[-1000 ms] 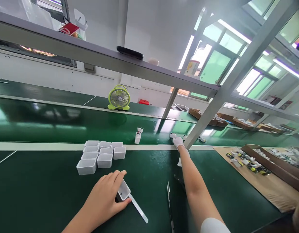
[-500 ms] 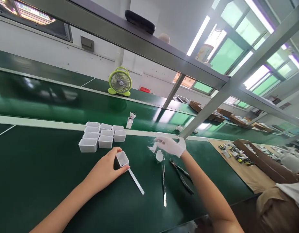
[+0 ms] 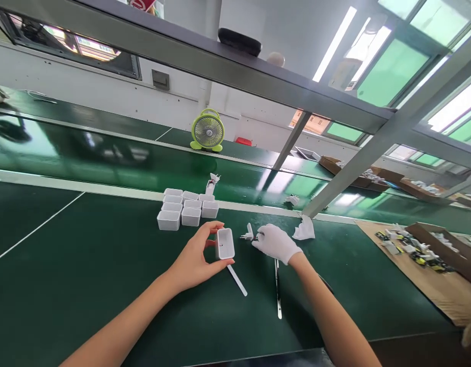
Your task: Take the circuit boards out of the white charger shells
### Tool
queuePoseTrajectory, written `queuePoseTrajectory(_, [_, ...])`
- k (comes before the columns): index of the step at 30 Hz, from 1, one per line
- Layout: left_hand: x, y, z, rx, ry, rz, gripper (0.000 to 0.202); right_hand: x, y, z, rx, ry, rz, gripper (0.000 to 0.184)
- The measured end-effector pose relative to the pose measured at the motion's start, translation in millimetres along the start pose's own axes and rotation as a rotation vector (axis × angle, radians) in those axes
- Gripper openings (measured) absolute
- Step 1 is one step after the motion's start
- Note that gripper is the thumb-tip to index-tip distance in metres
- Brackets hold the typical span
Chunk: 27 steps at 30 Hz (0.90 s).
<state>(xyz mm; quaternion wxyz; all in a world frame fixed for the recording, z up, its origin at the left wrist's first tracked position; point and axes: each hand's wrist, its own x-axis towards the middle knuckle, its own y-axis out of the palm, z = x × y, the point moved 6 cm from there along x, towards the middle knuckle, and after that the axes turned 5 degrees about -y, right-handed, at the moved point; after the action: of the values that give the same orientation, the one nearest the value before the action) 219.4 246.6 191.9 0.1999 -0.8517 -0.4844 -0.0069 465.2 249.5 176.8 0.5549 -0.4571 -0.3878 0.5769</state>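
My left hand grips a small white plastic box between thumb and fingers, its open top tilted towards me. A flat white stick lies on the table just below it. My right hand, in a white glove, has its fingers curled beside a small white plug piece with pins. A bit of wire shows at the fingertips; what the fingers close on is mostly hidden. Metal tweezers lie below the right hand. My right forearm covers most of the pliers; one dark handle shows.
Several white boxes stand in rows at left. Behind them is a white plug assembly. A white cloth lies by the slanted metal post. Cardboard with loose parts is at right. A green fan stands behind.
The view has shifted left. My right hand has come down from above the parts to beside the plug piece, its fingers now curled. My left hand has lifted and tilted the box.
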Motion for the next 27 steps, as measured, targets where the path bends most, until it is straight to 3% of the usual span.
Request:
queuePoseTrajectory(2, [-1,-2.1,-3,0.019,0.03,-0.008,0.056,-10,-10,5,0.218,-0.093,-0.043,0.041])
queuePoseTrajectory(5, [-3,-3.1,-4,0.002,0.06,0.006,0.058,-31,-23,15,0.951,-0.29,-0.181,0.059])
queuePoseTrajectory(7, [-4,1.1,-1,-0.148,0.019,0.071,0.06,-44,-22,21,1.396,-0.388,-0.223,0.065])
queuePoseTrajectory(9, [-4,10.0,3,-0.418,-0.07,0.175,0.058,-52,-13,29,1.564,-0.421,-0.179,0.067])
queuePoseTrajectory(12, [-4,23.0,10,-0.772,-0.259,0.233,0.048,-57,4,36,1.648,-0.402,-0.101,0.066])
queuePoseTrajectory(16, [-2,29.8,20,-0.879,-0.454,0.135,0.043,-58,19,37,1.729,-0.346,-0.071,0.061])
queuePoseTrajectory(19, [-1,33.0,22,-0.898,-0.467,0.126,0.044,-62,21,36,1.68,-0.323,-0.133,0.063])
queuePoseTrajectory(21, [-3,38.2,22,-0.925,-0.455,0.19,0.044,-67,16,38,1.569,-0.356,-0.219,0.066])
queuePoseTrajectory(27, [-13,51.4,18,-0.96,-0.393,0.411,0.048,-87,-7,63,1.397,-0.639,-0.252,0.062])
